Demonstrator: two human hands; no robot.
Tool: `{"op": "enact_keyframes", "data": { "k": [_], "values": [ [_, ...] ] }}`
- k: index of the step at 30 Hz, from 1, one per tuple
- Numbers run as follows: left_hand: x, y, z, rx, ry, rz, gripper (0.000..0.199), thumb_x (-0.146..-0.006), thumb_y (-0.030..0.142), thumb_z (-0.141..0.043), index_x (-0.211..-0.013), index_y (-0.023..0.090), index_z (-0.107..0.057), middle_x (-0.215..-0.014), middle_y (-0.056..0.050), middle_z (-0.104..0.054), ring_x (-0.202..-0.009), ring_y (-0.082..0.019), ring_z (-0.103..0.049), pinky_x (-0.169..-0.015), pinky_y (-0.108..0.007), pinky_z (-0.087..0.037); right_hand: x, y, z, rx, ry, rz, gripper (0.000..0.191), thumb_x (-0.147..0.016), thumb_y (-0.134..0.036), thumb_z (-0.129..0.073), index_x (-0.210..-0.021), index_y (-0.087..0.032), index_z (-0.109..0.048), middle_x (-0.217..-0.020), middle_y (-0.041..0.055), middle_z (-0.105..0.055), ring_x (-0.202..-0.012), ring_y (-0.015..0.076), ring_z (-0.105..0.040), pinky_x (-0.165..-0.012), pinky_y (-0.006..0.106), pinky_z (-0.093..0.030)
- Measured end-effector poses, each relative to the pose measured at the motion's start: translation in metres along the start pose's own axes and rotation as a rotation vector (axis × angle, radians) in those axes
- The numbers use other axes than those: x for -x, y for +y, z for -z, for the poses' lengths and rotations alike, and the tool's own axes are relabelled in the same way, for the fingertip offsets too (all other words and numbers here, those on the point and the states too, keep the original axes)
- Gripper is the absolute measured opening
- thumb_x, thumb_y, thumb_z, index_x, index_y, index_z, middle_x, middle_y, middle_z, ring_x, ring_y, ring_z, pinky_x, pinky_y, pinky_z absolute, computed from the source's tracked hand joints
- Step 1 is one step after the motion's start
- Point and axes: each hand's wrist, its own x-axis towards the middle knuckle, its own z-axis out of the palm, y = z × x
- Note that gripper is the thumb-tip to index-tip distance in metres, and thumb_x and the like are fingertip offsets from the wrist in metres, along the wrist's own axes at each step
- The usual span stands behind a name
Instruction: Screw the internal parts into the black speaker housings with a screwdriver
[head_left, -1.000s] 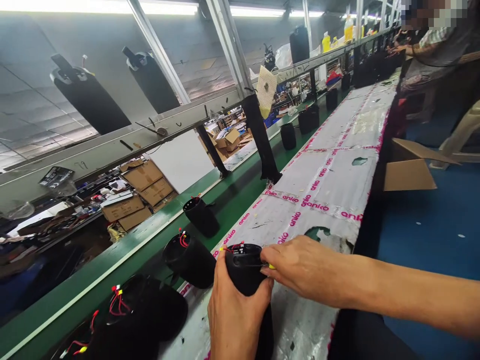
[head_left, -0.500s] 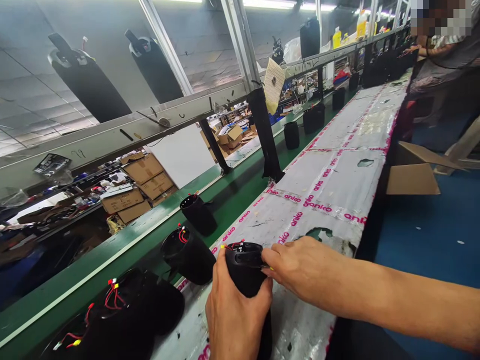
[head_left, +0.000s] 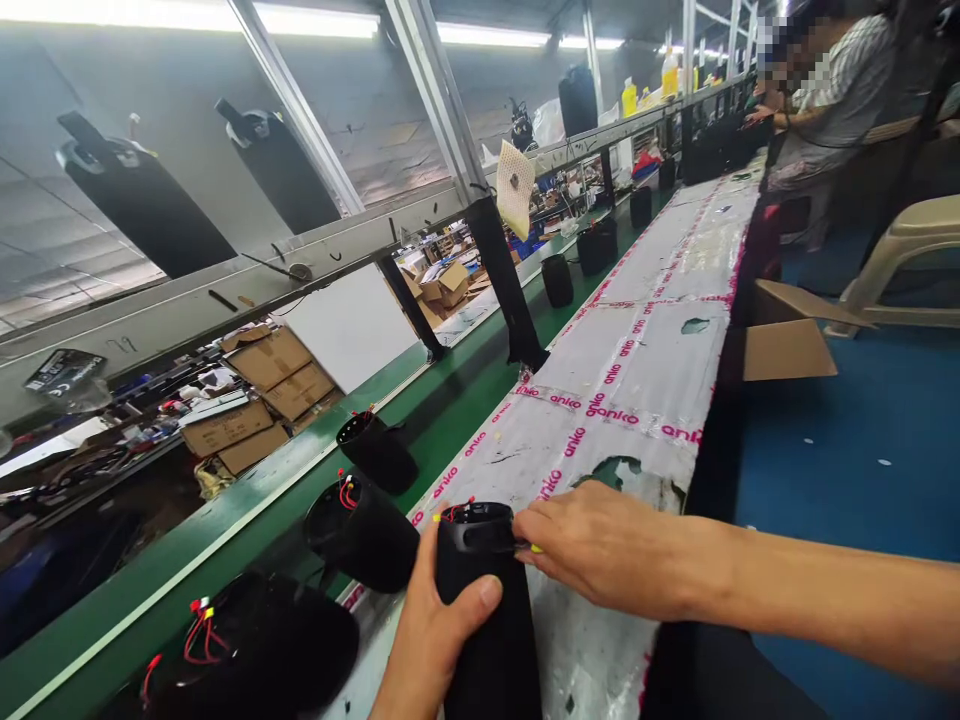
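My left hand (head_left: 442,620) is wrapped round a black cylindrical speaker shell (head_left: 491,640), thumb across its near side. The open top of the shell faces up, with red wires and a small yellow connector at the left of the rim. At the right of that rim, my right hand (head_left: 577,545) is closed in a pinch. A bit of yellow shows under its fingers; what they hold is mostly hidden. Similar black shells lie to the left: one (head_left: 364,535) with red-tipped wires, another (head_left: 379,455) behind it, and a dark group (head_left: 277,640) in the near left corner.
A ledge covered in white wrap with pink print (head_left: 585,440) runs away beside the green conveyor belt (head_left: 450,420). A black-wrapped post (head_left: 506,285) rises between them. On the blue floor are an open carton (head_left: 787,345) and a plastic stool (head_left: 915,240). A co-worker (head_left: 840,110) sits farther along.
The shell in my left hand has turned so more of its side shows, and my left thumb now lies higher across it. My right hand stays at the rim. The view has shifted right.
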Motion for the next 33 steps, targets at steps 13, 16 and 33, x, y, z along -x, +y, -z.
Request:
{"op": "enact_keyframes", "data": {
  "k": [13,16,33],
  "values": [
    [0.003,0.005,-0.003,-0.005,-0.036,0.004,0.074,-0.07,0.052,-0.083,-0.132,0.02,-0.059,-0.121,-0.011,-0.074,-0.115,-0.035,-0.067,-0.101,-0.043,-0.048,-0.005,-0.003,0.008,0.019,0.072,-0.024,0.016,-0.105,-0.028,-0.049,-0.096,-0.018,-0.057,-0.077,0.0019,-0.07,-0.06,0.02,-0.065,-0.052,0.034,-0.023],
    [0.005,0.006,-0.008,-0.095,0.026,-0.054,0.079,-0.067,0.053,-0.084,-0.133,0.021,-0.057,-0.126,-0.009,-0.072,-0.12,-0.033,-0.064,-0.107,-0.044,-0.044,-0.004,-0.006,0.009,0.034,0.008,-0.017,0.014,-0.105,-0.028,-0.049,-0.098,-0.018,-0.056,-0.08,0.002,-0.071,-0.062,0.0206,-0.067,-0.051,0.034,-0.022],
    [0.003,-0.011,-0.01,-0.291,0.142,-0.148,0.075,-0.069,0.045,-0.081,-0.136,0.023,-0.055,-0.13,-0.009,-0.068,-0.121,-0.034,-0.062,-0.109,-0.051,-0.042,0.001,-0.013,0.0,0.291,0.056,0.031,0.009,-0.096,-0.021,-0.062,-0.097,-0.021,-0.053,-0.074,-0.001,-0.063,-0.054,0.0207,-0.06,-0.047,0.037,-0.015]
  ]
}}
